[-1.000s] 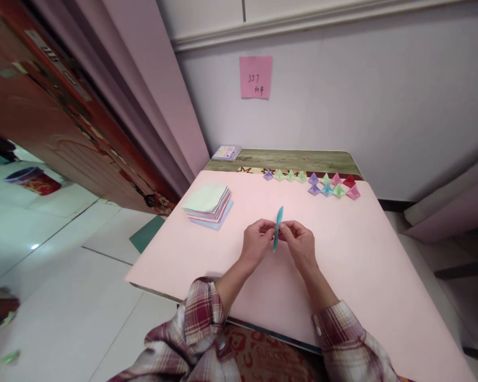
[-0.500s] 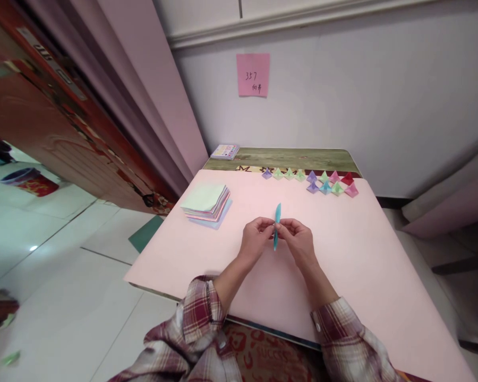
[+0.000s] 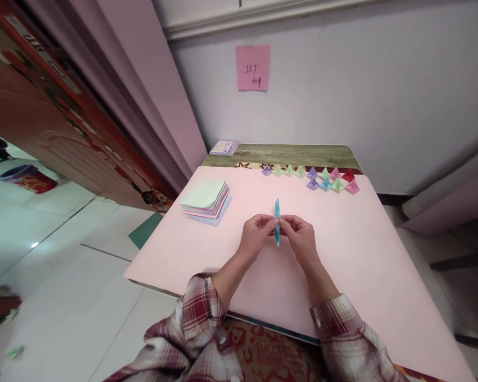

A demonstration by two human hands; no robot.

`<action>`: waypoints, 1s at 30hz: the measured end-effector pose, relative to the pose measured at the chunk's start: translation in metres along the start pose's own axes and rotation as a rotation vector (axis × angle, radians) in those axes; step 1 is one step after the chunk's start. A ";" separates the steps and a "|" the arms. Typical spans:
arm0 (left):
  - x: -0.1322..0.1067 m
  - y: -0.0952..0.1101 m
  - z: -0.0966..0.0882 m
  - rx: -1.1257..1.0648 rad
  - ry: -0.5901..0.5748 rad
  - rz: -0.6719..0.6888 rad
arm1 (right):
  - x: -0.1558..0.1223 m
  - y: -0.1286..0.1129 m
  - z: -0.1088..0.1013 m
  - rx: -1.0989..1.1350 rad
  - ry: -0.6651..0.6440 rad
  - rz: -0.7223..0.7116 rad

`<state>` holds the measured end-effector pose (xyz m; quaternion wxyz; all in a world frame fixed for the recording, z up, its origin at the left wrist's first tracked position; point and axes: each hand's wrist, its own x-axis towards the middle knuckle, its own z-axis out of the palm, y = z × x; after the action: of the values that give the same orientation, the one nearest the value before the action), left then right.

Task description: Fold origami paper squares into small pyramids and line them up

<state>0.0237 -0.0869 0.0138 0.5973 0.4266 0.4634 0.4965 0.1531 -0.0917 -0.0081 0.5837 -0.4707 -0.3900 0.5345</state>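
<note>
Turquoise paper (image 3: 277, 207), folded and seen nearly edge-on, is pinched between the two hands, in front of the person near the middle of the pink-topped counter (image 3: 366, 254). The fingers (image 3: 263, 218) of the left hand (image 3: 253, 234) are clamped on its left side, those of the right hand (image 3: 301, 237) on its right, thumbs toward the viewer; whether its lower tip touches the counter cannot be told. Thin as it looks, the paper could crease askew or tear if the hands pulled unevenly, and a slack pinch on one side might let its layers spring apart. Further out, a stack of paper sheets (image 3: 203, 195) sits to the left, slightly uneven, so a brushing sleeve (image 3: 201, 305) could push the upper sheets askew. Small folded pieces (image 3: 325, 184) line the far right in two close rows, where a careless reach might scatter them.
</note>
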 end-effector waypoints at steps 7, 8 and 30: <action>0.001 -0.001 -0.001 -0.018 0.002 -0.018 | 0.001 -0.002 -0.001 0.001 -0.012 -0.004; 0.002 -0.002 -0.001 -0.023 0.001 -0.018 | 0.001 -0.002 -0.001 0.005 -0.014 -0.004; 0.001 -0.002 -0.002 -0.064 -0.050 -0.063 | 0.001 -0.003 -0.004 -0.026 -0.014 0.020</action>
<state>0.0220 -0.0863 0.0113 0.6372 0.4047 0.4454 0.4815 0.1578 -0.0916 -0.0058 0.5695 -0.4782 -0.3964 0.5383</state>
